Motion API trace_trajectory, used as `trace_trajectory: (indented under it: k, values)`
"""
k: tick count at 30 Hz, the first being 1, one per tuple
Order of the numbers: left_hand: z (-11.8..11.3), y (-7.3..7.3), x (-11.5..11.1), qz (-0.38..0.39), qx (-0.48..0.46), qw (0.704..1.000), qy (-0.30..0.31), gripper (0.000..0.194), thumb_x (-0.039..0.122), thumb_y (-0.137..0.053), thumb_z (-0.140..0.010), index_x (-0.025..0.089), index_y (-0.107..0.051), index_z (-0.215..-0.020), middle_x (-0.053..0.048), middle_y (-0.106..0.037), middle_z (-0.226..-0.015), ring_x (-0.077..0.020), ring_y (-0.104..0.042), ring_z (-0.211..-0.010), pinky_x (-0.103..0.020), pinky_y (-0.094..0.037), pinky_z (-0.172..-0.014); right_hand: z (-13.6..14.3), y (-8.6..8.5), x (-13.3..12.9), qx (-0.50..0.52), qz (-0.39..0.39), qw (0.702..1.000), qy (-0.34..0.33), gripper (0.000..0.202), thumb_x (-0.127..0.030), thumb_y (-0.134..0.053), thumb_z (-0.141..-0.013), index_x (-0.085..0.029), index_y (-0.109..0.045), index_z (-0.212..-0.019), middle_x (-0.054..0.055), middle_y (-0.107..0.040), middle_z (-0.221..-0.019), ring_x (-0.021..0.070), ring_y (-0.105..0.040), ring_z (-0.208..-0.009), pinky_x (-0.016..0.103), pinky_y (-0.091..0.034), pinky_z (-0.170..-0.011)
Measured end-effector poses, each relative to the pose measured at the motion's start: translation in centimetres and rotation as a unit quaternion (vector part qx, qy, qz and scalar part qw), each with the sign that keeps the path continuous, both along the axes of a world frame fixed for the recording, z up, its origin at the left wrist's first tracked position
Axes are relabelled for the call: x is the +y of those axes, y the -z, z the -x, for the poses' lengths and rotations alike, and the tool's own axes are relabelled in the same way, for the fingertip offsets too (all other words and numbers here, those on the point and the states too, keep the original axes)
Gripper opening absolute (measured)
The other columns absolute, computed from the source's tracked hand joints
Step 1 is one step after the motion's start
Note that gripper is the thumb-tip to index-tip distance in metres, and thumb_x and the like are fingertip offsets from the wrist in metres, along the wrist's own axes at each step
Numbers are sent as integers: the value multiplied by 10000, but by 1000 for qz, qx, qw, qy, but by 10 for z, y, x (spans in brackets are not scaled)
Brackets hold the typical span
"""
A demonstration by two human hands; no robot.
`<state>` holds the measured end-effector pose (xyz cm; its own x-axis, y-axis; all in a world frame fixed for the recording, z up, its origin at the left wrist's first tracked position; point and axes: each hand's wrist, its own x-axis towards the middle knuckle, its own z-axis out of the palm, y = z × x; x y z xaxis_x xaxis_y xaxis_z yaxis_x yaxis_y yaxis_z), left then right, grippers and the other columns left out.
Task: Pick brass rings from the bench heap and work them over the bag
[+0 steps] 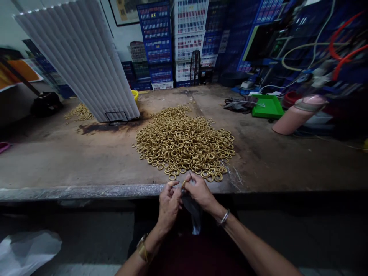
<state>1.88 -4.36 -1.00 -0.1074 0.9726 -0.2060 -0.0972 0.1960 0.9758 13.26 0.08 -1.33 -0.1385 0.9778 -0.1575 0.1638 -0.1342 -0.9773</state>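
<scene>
A large heap of gold-coloured metal rings lies on the worktable just beyond my hands. At the table's front edge my right hand pinches one gold ring between thumb and fingers. A small dark tip shows above those fingers, too small to name. Close beside it on the left, my left hand has its fingers bent and drawn together near the ring; whatever they grip is hidden. A grey cloth hangs below the right hand, between my two wrists.
A tall ribbed white panel stands in a black wire holder at left, near a smaller ring pile. Right of the heap are dark gloves, a green tray and a pink cylinder. Blue crates are stacked behind.
</scene>
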Motion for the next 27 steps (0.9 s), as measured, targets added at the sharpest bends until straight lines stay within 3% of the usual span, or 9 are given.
trace_trajectory:
  k: [5,11,16,20,23,27]
  values:
    - [-5,3,0,-105,70,992,-2,206,323,-478,-817,149,-588,-805,-6,-583,-678,-95,-518,-574,-201,-429,-555,0,-8,-10,143,90,986,1,214,-323,-573,-659,-193,-403,-668,-78,-493,-485,25,-294,-332,157,-207,-338]
    - [-5,18,-2,-229,212,949,-37,150,238,-489,-807,165,-594,-886,-34,-623,-759,-140,-567,-698,-258,-442,-688,-2,-10,-12,197,126,972,-9,283,-370,-609,-640,-192,-392,-675,-87,-476,-476,12,-291,-319,138,-176,-315]
    - [-5,15,2,-209,226,951,-36,140,245,-487,-795,179,-610,-812,-21,-620,-688,-145,-562,-632,-251,-435,-641,-8,-8,-12,159,107,981,-28,284,-399,-592,-665,-194,-403,-718,-81,-479,-498,19,-286,-332,145,-183,-325]
    - [-2,8,4,-174,232,957,-26,123,277,-530,-762,200,-624,-780,-32,-625,-696,-168,-555,-655,-274,-425,-674,-16,-9,-8,56,3,998,-33,230,-370,-553,-702,-181,-491,-819,-52,-499,-578,59,-401,-456,172,-322,-424]
    - [-2,4,4,-165,213,963,-20,112,306,-573,-727,206,-624,-725,-35,-617,-681,-178,-545,-665,-280,-418,-685,-17,-7,-4,-36,-63,997,-24,164,-333,-536,-705,-171,-518,-683,-23,-515,-627,95,-462,-597,209,-386,-563]
    - [-5,-2,3,-116,143,983,18,173,346,-525,-770,187,-575,-725,-5,-565,-623,-128,-502,-574,-234,-409,-594,-14,-3,-1,-71,-45,996,-16,173,-309,-494,-718,-175,-493,-610,-34,-490,-565,98,-444,-568,215,-367,-558]
